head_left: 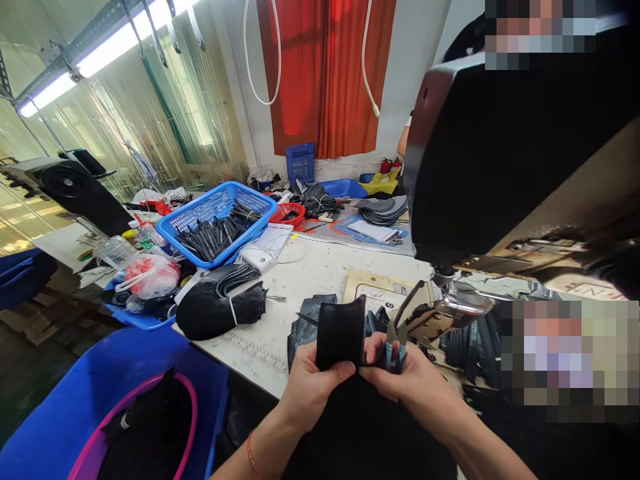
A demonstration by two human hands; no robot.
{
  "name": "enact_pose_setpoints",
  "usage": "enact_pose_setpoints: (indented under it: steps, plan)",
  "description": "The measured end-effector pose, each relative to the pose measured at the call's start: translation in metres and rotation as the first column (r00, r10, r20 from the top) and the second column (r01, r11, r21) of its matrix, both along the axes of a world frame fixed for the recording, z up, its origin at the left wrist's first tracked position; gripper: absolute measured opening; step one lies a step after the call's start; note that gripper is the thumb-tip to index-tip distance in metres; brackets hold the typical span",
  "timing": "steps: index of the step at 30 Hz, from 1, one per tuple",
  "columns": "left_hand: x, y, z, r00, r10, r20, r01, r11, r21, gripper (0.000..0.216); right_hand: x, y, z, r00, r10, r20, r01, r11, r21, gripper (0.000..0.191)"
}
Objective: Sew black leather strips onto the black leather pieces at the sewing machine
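A curved black leather-like piece (341,333) is held up in front of me at the sewing table. My left hand (311,383) is closed on its lower left edge, thumb across the front. At its right edge, the thumb and fingers of my right hand (413,377) pinch close to the piece. Small thread snips (395,347) with blue handles also sit in my right hand, blades pointing up. Behind the piece lies a stack of black strips (313,310), partly hidden. The sewing machine (480,153) looms over the table to the right.
A tied bundle of curved black pieces (220,307) lies left on the white table (315,263). Beyond it stands a blue basket (183,250) of black strips. A large blue tub (55,417) is at lower left. Another machine (75,187) stands far left.
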State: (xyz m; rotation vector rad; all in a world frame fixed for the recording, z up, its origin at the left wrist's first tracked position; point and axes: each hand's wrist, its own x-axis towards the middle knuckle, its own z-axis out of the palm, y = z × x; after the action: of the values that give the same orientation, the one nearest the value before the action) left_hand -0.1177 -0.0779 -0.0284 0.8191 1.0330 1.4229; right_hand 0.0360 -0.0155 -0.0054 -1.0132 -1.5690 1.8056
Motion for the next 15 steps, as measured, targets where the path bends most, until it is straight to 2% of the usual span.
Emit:
enact_pose_setpoints:
  steps: [3,5,6,8,10,11,13,15]
  plan:
    - [-0.004,0.002,0.009,0.983,-0.026,-0.183,0.045,0.994,0.103,0.014,0.005,0.0,0.002,0.998,0.056,-0.014,-0.055,0.995,0.078,0.019]
    - [-0.009,0.001,0.015,0.933,0.059,-0.355,0.046,0.959,0.281,0.008,0.009,0.001,0.002,0.995,0.07,-0.074,-0.061,0.991,0.119,0.018]
    - [-0.013,0.0,0.018,0.89,0.13,-0.437,0.064,0.914,0.401,0.006,0.011,0.001,0.002,0.991,0.063,-0.118,-0.048,0.991,0.127,0.019]
    - [-0.022,-0.003,0.024,0.769,0.293,-0.568,0.17,0.763,0.623,0.005,0.015,0.002,0.001,0.979,-0.007,-0.202,0.026,0.995,0.092,0.022]
    - [-0.031,-0.008,0.029,0.617,0.448,-0.647,0.317,0.61,0.726,0.013,0.019,0.003,-0.001,0.982,-0.074,-0.171,0.077,0.997,0.011,0.027]
    - [-0.035,-0.011,0.03,0.543,0.514,-0.664,0.373,0.56,0.739,0.015,0.022,0.004,-0.004,0.991,-0.081,-0.105,0.079,0.997,-0.026,0.031]
    - [-0.04,-0.015,0.029,0.435,0.603,-0.669,0.429,0.514,0.743,0.017,0.029,0.005,-0.014,0.998,-0.044,0.047,0.046,0.998,-0.048,0.04]
    - [-0.042,-0.019,0.023,0.377,0.645,-0.665,0.427,0.516,0.743,0.018,0.039,0.006,-0.03,0.983,-0.035,0.182,0.038,0.999,-0.012,0.044]
